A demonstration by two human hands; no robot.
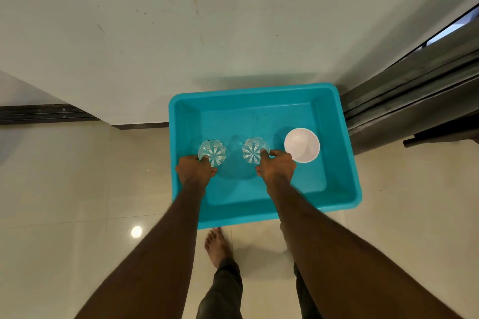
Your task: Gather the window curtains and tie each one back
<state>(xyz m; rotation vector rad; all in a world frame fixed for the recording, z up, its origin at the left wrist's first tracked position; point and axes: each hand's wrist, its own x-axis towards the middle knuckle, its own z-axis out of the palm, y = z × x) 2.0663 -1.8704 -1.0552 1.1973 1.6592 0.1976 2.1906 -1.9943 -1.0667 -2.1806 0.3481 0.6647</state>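
I grip one clear cut-glass tumbler (211,153) in my left hand (196,169) and a second clear cut-glass tumbler (255,150) in my right hand (277,167), both over the teal plastic tub (347,163) near its front edge. A slip could knock them together or chip the white round bowl (302,145) near the tub's right wall. The grey curtain (414,93) hangs just beyond the tub's far right corner, untied, its folds and long axis vertical, I judge.
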